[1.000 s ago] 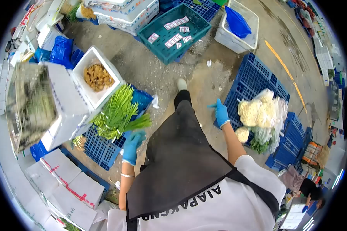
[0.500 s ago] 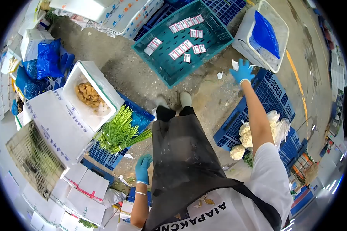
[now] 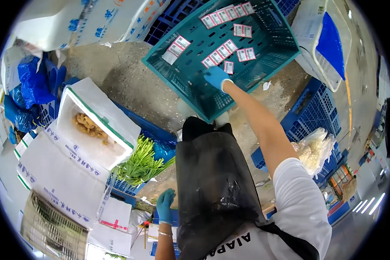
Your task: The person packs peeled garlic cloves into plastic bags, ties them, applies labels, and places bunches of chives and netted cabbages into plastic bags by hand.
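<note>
A green plastic crate [image 3: 177,82] is tilted in front of me, its near corner by my feet. Strips of red-edged printed labels [image 3: 220,53] lie across its inside. My right hand [image 3: 216,79], in a blue glove, reaches into the crate just below a label strip and a single label [image 3: 229,67]. Its fingers point toward the strip, and nothing shows in them. My left hand [image 3: 165,205], also blue-gloved, hangs beside my dark apron [image 3: 216,173]. Its fingers are loosely bent and apart, holding nothing, with the bundle of green stems [image 3: 143,162] above it.
On the left, an open foam box [image 3: 117,119] holds ginger-like roots [image 3: 90,126]. Blue bags [image 3: 34,84] lie beyond it. To the right are a white basket [image 3: 320,65] with blue plastic, a blue pallet [image 3: 314,108] and a bag of pale vegetables [image 3: 313,151].
My right hand has moved from beside the white basket leftward into the green crate. The crate appears larger and nearer, its corner now over my feet. My left hand still hangs low.
</note>
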Tool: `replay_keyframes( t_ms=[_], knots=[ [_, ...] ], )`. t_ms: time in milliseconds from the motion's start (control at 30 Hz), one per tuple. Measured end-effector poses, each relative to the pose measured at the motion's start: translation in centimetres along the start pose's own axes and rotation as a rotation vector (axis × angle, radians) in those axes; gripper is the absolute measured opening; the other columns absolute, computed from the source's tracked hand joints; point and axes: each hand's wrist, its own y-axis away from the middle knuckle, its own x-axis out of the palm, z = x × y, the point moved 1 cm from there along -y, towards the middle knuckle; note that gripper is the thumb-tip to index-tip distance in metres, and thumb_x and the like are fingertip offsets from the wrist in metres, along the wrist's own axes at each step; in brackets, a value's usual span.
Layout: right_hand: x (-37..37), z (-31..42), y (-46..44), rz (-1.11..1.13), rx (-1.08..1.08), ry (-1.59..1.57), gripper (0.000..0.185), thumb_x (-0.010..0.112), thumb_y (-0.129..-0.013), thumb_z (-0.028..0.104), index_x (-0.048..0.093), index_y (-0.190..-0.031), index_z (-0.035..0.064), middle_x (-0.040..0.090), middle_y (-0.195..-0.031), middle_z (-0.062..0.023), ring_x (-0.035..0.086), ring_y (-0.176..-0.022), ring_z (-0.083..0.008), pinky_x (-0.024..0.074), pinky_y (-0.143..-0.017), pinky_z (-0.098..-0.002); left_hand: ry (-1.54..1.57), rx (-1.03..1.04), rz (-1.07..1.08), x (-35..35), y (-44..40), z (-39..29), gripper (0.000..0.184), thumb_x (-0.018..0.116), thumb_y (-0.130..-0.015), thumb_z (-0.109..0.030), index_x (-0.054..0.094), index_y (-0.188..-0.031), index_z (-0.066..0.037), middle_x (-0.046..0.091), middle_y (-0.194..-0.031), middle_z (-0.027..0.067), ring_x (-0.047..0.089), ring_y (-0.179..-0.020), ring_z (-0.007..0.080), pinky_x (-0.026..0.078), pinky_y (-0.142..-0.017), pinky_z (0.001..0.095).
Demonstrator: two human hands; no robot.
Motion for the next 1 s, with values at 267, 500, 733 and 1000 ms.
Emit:
replay_keyframes(
  t_ms=[267, 500, 733, 1000],
  knots=[
    [2.0, 6.0, -16.2, -0.130, 0.083, 0.181, 0.055, 0.053, -0.081, 0.055, 0.056, -0.131, 0.0333, 0.014, -0.158, -0.0101, 0.008, -0.144, -0.0400, 0.0137, -0.112, -0.0626, 0.056, -0.066, -0.114, -3.6, -2.7, 4.2, 0.031, 0.051, -0.097, -0.014, 0.057, -0.121, 0.005, 0.064, -0.114, 0.0146, 0.063, -0.104, 0.0228, 0.050, -0.093, 0.0325],
    [4.6, 5.0, -11.8, -0.246, -0.004, -0.460, 0.055, 0.061, -0.083, 0.043, 0.058, -0.127, 0.0107, 0.038, -0.136, -0.0155, 0.044, -0.121, -0.0342, 0.0373, -0.102, -0.0444, 0.113, -0.032, -0.012, -0.1, -2.3, 3.5, 0.032, 0.051, -0.097, -0.018, 0.058, -0.121, 0.002, 0.065, -0.114, 0.0116, 0.063, -0.102, 0.0194, 0.049, -0.090, 0.0300],
    [-4.5, 7.4, 15.3, -0.189, -0.243, -0.818, 0.034, 0.056, -0.093, 0.016, 0.060, -0.125, 0.0058, 0.049, -0.124, -0.0088, 0.047, -0.116, -0.0194, 0.0361, -0.100, -0.0300, -0.298, 0.356, -0.062, 3.9, 2.7, 1.2, 0.028, 0.055, -0.093, -0.014, 0.063, -0.116, -0.001, 0.066, -0.112, 0.0112, 0.062, -0.102, 0.0202, 0.048, -0.091, 0.0308],
    [-6.1, 23.3, 41.5, 0.592, -0.578, -0.428, 0.034, 0.053, -0.093, 0.011, 0.057, -0.125, 0.0032, 0.047, -0.125, -0.0098, 0.045, -0.118, -0.0227, 0.0333, -0.102, -0.0323, 0.623, 0.504, -0.028, 5.8, 17.3, -1.0, 0.056, 0.069, -0.086, -0.015, 0.045, -0.134, 0.001, 0.056, -0.128, 0.0101, 0.055, -0.114, 0.0198, 0.044, -0.100, 0.0313]
  ],
)
